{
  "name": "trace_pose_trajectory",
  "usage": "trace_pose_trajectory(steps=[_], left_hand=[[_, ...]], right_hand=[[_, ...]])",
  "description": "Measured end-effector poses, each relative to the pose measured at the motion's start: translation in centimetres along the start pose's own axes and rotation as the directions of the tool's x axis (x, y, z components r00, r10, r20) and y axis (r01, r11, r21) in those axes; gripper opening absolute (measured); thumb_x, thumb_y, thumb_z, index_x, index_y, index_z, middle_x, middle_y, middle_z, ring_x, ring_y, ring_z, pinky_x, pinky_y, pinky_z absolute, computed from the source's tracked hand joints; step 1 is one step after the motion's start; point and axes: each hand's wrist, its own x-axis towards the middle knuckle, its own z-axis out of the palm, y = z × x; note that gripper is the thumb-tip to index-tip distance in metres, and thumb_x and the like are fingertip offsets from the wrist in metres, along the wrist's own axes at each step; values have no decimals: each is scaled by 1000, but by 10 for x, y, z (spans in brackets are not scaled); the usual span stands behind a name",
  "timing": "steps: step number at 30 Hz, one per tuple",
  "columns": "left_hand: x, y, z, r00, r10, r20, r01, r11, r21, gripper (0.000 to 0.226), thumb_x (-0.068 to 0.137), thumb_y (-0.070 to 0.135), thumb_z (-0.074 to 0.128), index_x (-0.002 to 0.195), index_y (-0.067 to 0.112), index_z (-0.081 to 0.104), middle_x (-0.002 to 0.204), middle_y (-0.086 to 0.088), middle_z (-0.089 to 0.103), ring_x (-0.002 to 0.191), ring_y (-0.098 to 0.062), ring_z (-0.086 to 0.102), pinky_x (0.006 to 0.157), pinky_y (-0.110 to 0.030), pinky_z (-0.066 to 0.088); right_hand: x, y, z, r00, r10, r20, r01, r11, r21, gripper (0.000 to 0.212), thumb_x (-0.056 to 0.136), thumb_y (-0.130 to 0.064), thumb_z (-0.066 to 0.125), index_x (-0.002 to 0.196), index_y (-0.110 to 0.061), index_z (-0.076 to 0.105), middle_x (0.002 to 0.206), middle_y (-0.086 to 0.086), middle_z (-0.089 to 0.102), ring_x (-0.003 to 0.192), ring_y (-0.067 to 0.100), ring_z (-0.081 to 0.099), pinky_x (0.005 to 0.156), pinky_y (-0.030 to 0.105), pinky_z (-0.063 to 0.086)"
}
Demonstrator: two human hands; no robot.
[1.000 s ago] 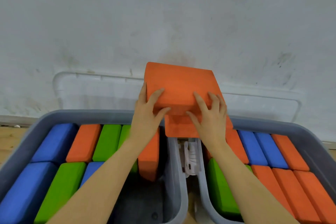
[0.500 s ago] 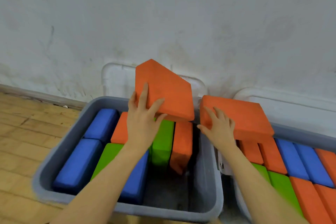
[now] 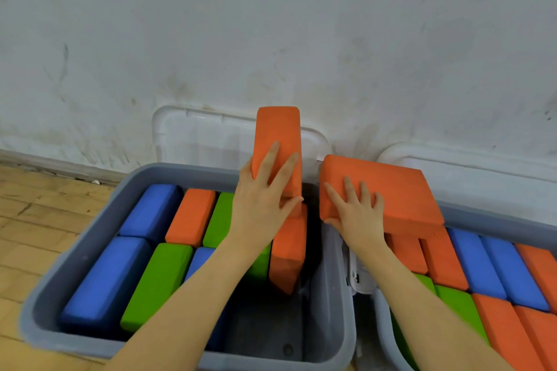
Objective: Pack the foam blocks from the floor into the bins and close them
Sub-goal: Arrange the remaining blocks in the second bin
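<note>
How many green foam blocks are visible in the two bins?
4. Left bin: one at the back, one in front. Right bin: one beside the right forearm, one in front. The arms may hide others.

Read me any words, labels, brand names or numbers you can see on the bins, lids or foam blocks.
None can be read: the foam blocks, the left bin, the right bin and the lids show no print.
The white latch between the bins bears small dark marks, too small to read.
</note>
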Motion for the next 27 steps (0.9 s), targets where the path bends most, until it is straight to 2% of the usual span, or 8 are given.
trace_pose_trajectory(steps=[3, 7, 10, 14, 19, 23, 24, 27], left_hand=[[1, -1, -2, 1000, 21, -3, -21, 999, -35, 80, 68, 31, 82, 138, 23, 44, 149, -6, 34, 104, -45, 47, 85, -51, 50], [11, -13, -16, 1000, 24, 18, -23, 1000, -21, 70, 75, 41, 70, 138, 24, 42, 148, -6, 37, 96, -42, 52, 85, -51, 47], [17, -22, -41, 1000, 3, 30, -2, 1000, -15, 68, 75, 49, 60, 136, 27, 40, 147, -5, 40, 91, -41, 54, 81, -49, 49], [18, -39, -84, 999, 35, -11, -34, 999, 2, 69, 74, 49, 65, 135, 28, 41, 143, -4, 45, 95, -39, 57, 81, -46, 48], [7, -70, -127, 997, 70, 45, -68, 996, -53, 66, 79, 58, 51, 135, 25, 42, 142, -7, 45, 99, -39, 57, 84, -46, 47], [-11, -89, -134, 986, 21, 167, 5, 988, -156, 68, 78, 58, 50, 136, 23, 46, 143, -8, 44, 106, -39, 56, 88, -48, 48], [-16, -93, -134, 979, 6, 202, 30, 984, -174, 68, 77, 59, 50, 136, 24, 46, 143, -8, 44, 107, -39, 56, 87, -48, 48], [-25, -99, -133, 959, 64, 277, -9, 981, -196, 63, 78, 56, 47, 135, 28, 45, 142, -8, 46, 100, -41, 56, 83, -49, 50]], right_hand=[[-4, 0, -14, 993, 19, -113, -12, 998, 65, 77, 69, -48, 76, 135, -27, 42, 132, 22, 53, 113, 48, 53, 84, 56, 46], [-5, -17, -52, 960, 69, -272, -16, 981, 195, 63, 83, -56, 42, 137, -23, 36, 135, 22, 50, 118, 43, 53, 84, 46, 48], [-7, -39, -88, 920, 113, -375, -3, 959, 283, 64, 85, -57, 42, 138, -22, 34, 139, 21, 46, 122, 40, 51, 86, 45, 47], [-12, -75, -136, 867, 137, -479, 74, 916, 395, 67, 83, -56, 46, 139, -21, 31, 140, 22, 45, 123, 38, 50, 90, 47, 46], [-27, -130, -161, 921, 224, -319, 49, 746, 665, 75, 80, -60, 49, 143, -28, 23, 146, 14, 40, 128, 29, 45, 96, 45, 44], [-41, -160, -159, 958, 253, -134, -57, 626, 778, 82, 80, -59, 59, 146, -26, 24, 149, 3, 35, 127, 18, 43, 91, 26, 38], [-44, -164, -157, 964, 247, -98, -80, 622, 779, 79, 82, -54, 62, 146, -25, 25, 149, 2, 33, 127, 17, 41, 89, 25, 38], [-51, -165, -148, 985, 141, -103, -44, 770, 636, 70, 84, -58, 50, 139, -17, 37, 148, 6, 30, 122, 27, 47, 76, 33, 51]])
